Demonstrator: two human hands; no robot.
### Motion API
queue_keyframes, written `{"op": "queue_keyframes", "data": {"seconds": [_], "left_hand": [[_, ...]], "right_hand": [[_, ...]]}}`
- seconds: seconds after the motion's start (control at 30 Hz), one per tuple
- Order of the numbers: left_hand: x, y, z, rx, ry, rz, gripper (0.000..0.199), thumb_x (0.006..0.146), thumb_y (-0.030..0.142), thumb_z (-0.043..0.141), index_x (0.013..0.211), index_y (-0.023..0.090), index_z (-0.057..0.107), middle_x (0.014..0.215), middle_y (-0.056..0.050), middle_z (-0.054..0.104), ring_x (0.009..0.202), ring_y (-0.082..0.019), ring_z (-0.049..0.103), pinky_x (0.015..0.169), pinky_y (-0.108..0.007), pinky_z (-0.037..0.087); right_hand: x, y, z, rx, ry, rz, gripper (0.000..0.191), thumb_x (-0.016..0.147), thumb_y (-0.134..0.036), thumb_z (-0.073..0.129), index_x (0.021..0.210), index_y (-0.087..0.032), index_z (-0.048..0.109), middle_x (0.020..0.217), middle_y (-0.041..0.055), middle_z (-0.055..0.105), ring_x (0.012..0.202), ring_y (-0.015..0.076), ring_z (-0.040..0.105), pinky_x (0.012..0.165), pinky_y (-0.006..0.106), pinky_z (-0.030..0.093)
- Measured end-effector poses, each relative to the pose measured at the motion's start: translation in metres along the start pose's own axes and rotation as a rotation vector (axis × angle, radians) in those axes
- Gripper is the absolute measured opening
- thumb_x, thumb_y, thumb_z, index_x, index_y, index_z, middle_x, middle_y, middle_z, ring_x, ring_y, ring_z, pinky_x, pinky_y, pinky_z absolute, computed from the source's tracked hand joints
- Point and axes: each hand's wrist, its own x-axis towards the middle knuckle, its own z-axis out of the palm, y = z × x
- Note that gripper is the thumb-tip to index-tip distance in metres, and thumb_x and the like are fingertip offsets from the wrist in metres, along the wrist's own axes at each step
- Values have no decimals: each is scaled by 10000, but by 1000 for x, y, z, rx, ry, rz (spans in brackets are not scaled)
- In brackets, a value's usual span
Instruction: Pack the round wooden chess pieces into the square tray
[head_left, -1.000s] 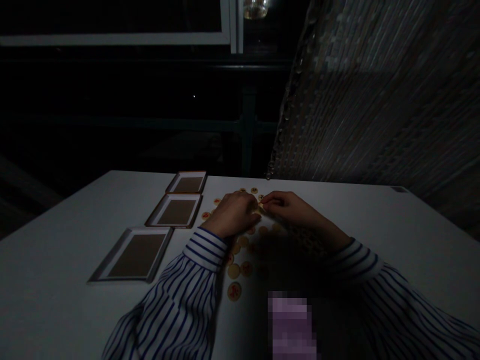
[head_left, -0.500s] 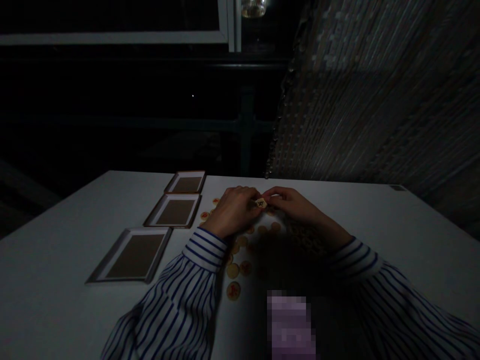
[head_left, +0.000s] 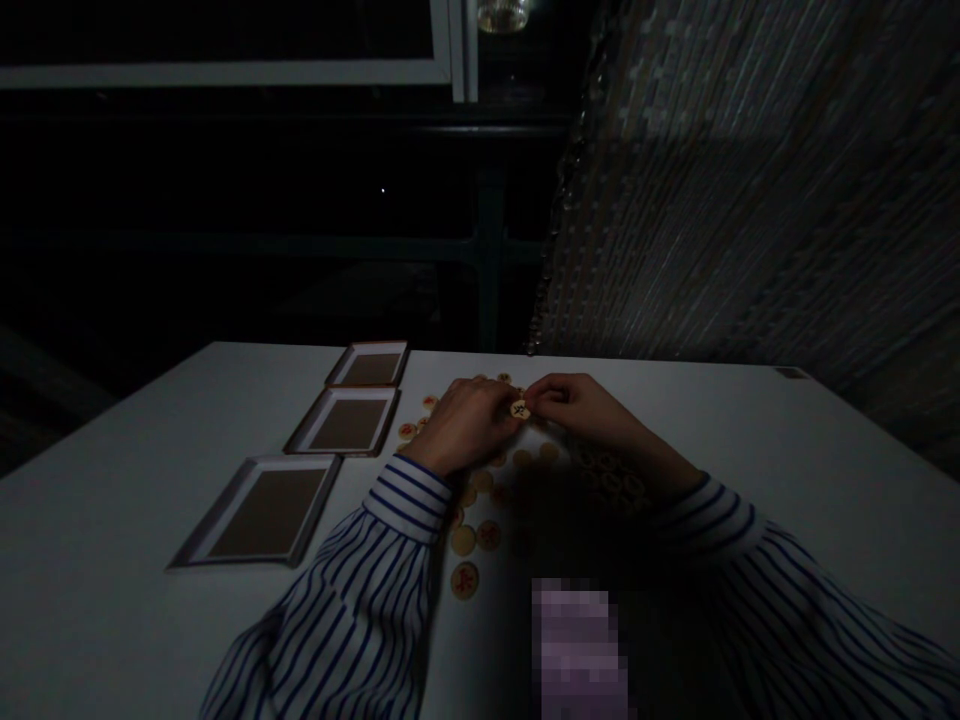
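A round, pale Chinese chess piece [head_left: 520, 409] with a black character is tilted up between my two hands. My left hand [head_left: 474, 420], palm down, pinches it at the left side with thumb and fingers. From the right, my right hand [head_left: 581, 402] has its closed fingertips at the piece's right edge. Beneath and around them, more pieces are spread on the table; one with a red character [head_left: 464, 580] lies nearest me. Dark-lettered pieces [head_left: 611, 481] sit in shadow under my right forearm. My left hand covers part of the spread.
Three shallow box parts stand in a row at left: a near tray [head_left: 259, 510], a middle tray [head_left: 346, 420] and a far tray [head_left: 369, 363]. A blurred pink patch [head_left: 581, 650] is at the near edge of the white table [head_left: 810, 470]. A bead curtain [head_left: 712, 200] hangs behind at right.
The held piece has turned, its lettered face now showing rounder towards me. Fingers of both hands have shifted slightly, and pieces beyond them now show. The view has moved a little.
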Motion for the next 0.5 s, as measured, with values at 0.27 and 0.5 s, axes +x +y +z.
{"op": "queue_keyframes", "data": {"seconds": [0.27, 0.5], "left_hand": [[-5, -17, 0, 39, -94, -87, 246, 774, 286, 493, 971, 206, 615, 958, -58, 654, 889, -192, 582, 784, -288, 415], [-8, -24, 6, 125, -187, -135, 280, 777, 321, 479, 1001, 227, 619, 997, -57, 654, 926, -196, 584, 800, -289, 410]], "right_hand": [[-1, 16, -2, -505, -15, -76, 269, 731, -218, 458, 909, -184, 657, 774, 21, 663, 683, 137, 578, 614, 223, 405], [-8, 14, 2, -743, -160, -69, 317, 783, -251, 422, 1020, -242, 633, 1012, 22, 653, 881, 165, 588, 772, 253, 405]]}}
